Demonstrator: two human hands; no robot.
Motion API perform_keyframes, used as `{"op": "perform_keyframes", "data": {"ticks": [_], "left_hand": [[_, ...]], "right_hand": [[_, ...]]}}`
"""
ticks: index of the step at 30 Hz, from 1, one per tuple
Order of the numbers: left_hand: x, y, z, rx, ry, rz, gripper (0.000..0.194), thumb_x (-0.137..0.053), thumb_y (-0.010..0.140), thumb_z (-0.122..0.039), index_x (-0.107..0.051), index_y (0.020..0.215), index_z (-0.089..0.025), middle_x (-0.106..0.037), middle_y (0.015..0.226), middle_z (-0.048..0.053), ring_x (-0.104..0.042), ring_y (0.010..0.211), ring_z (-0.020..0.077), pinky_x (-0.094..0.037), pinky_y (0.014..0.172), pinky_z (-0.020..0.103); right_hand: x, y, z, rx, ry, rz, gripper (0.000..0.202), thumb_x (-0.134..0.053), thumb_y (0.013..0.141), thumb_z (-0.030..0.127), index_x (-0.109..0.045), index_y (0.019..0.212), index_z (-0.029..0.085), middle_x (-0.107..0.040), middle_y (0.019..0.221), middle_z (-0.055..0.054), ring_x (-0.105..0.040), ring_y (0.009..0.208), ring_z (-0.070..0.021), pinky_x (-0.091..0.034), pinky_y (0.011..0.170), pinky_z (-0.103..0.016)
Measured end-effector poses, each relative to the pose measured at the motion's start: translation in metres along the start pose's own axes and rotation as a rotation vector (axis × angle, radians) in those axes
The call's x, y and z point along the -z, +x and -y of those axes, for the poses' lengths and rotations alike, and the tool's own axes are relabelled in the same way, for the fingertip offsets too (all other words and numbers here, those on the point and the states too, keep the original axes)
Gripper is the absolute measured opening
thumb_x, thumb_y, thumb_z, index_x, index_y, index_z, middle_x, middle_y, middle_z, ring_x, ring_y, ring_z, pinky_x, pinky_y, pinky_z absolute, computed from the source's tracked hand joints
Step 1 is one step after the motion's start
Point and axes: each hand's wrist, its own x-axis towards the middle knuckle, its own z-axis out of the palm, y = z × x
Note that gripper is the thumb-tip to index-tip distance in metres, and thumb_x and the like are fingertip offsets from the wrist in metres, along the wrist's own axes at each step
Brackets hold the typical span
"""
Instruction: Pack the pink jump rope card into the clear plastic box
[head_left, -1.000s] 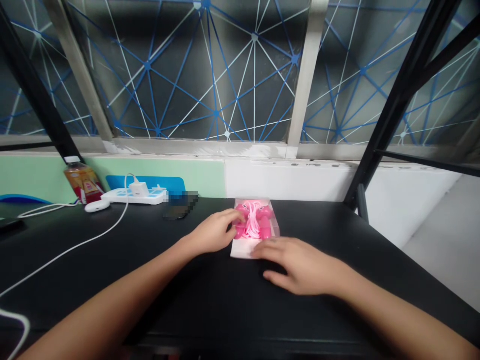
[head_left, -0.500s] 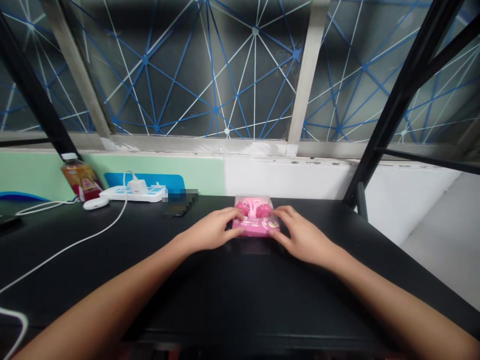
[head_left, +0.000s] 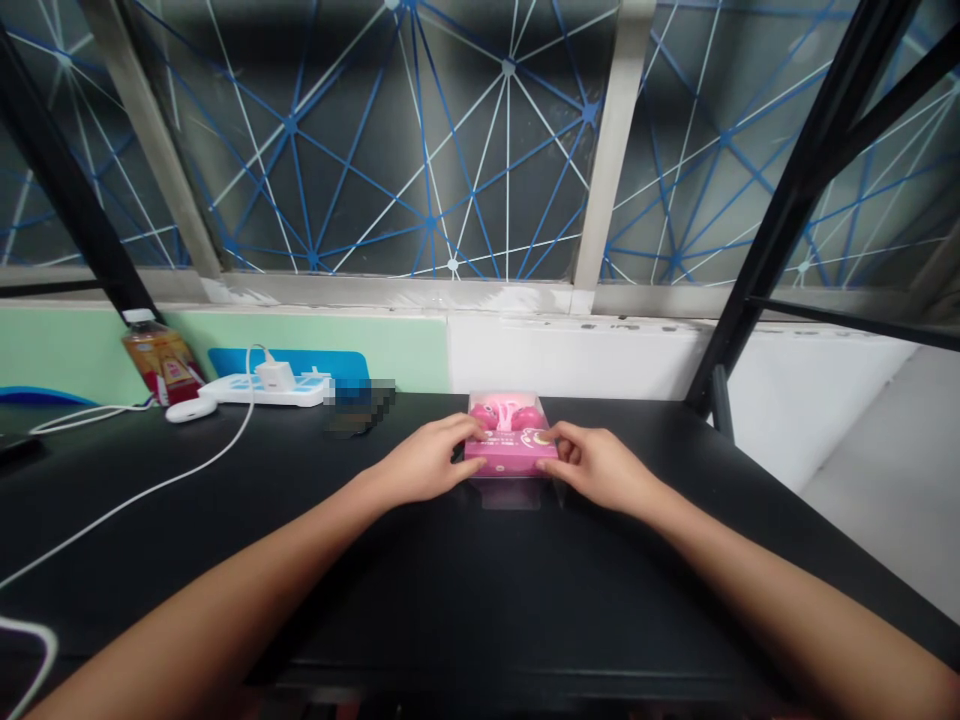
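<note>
The black table (head_left: pixel 465 590) is smooth and a bit shiny, with lots of bare room near its front edge. Farther in, the left hand (head_left: pixel 424 465) and the right hand (head_left: pixel 600 468) squeeze a small pink box (head_left: pixel 511 447) from both sides, fingers curled on its ends. The box has a clear plastic top with round pink shapes inside, and sits near the table's back edge. Far to the left lie a thin white cable (head_left: pixel 142 487), a white power strip (head_left: pixel 262 388) and a bottle (head_left: pixel 161 360). Behind is a window (head_left: pixel 450 150) with blue and white lines.
</note>
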Motion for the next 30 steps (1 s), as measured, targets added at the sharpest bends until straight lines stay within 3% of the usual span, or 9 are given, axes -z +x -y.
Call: {"op": "perform_keyframes", "data": {"ticks": [4,7,12,15,19,25,30], "left_hand": [[-0.0015,0.001,-0.0016,0.034,0.005,-0.016,0.023,-0.056,0.09,-0.029,-0.06,0.112,-0.023,-0.062,0.112,0.005,-0.061,0.085,0.0172,-0.051,0.078,0.033],[-0.0006,0.0004,-0.0039,0.059,-0.022,0.039,0.04,-0.064,0.084,-0.033,-0.055,0.122,-0.027,-0.057,0.123,0.005,-0.061,0.098,0.0208,-0.051,0.085,0.034],[-0.0011,-0.0021,-0.0054,0.107,-0.015,0.078,0.052,-0.064,0.083,-0.039,-0.05,0.133,-0.031,-0.035,0.15,0.005,-0.053,0.123,0.0279,-0.046,0.1,0.041],[-0.0009,-0.0019,-0.0038,0.067,-0.034,0.052,0.048,-0.062,0.086,-0.037,-0.051,0.132,-0.03,-0.043,0.146,0.005,-0.047,0.13,0.0273,-0.041,0.106,0.042],[-0.0009,0.0016,-0.0004,0.012,-0.056,0.018,0.042,-0.065,0.085,-0.033,-0.056,0.125,-0.028,-0.057,0.13,0.005,-0.055,0.118,0.0239,-0.046,0.099,0.039],[-0.0093,0.0053,0.0026,0.007,-0.06,-0.039,0.025,-0.064,0.088,-0.036,-0.063,0.109,-0.023,-0.062,0.117,0.006,-0.062,0.092,0.0184,-0.052,0.083,0.035],[-0.0053,0.002,-0.0037,0.013,-0.056,-0.025,0.025,-0.064,0.087,-0.032,-0.062,0.11,-0.023,-0.06,0.119,0.007,-0.062,0.089,0.0176,-0.053,0.081,0.034]], "right_hand": [[0.0006,0.0003,0.0009,0.017,-0.063,-0.036,0.019,-0.06,0.088,0.037,-0.065,0.099,0.023,-0.067,0.072,0.0,-0.062,0.062,-0.0164,-0.044,0.058,-0.026],[0.0002,0.0001,-0.0004,0.037,-0.064,0.002,0.024,-0.062,0.087,0.04,-0.065,0.104,0.023,-0.067,0.073,0.0,-0.062,0.062,-0.0169,-0.044,0.058,-0.027],[-0.0025,0.0002,-0.0019,0.055,-0.036,0.071,0.057,-0.062,0.086,0.044,-0.047,0.139,0.028,-0.07,0.081,0.0,-0.063,0.064,-0.0175,-0.045,0.06,-0.028],[-0.0022,0.0003,-0.0013,0.067,-0.048,0.099,0.055,-0.061,0.087,0.045,-0.051,0.139,0.028,-0.07,0.08,-0.001,-0.064,0.065,-0.0178,-0.045,0.061,-0.028],[0.0018,-0.0005,-0.0007,0.1,-0.088,0.081,0.045,-0.062,0.087,0.042,-0.062,0.128,0.024,-0.07,0.076,-0.001,-0.063,0.064,-0.0176,-0.044,0.062,-0.028],[0.0026,-0.0026,-0.0003,0.111,-0.128,0.038,0.038,-0.057,0.09,0.037,-0.064,0.125,0.022,-0.07,0.075,-0.003,-0.063,0.064,-0.0185,-0.045,0.062,-0.029],[0.0043,-0.0048,0.0057,0.091,-0.134,0.035,0.039,-0.057,0.09,0.036,-0.064,0.125,0.022,-0.071,0.077,-0.003,-0.064,0.066,-0.019,-0.046,0.063,-0.03]]}}
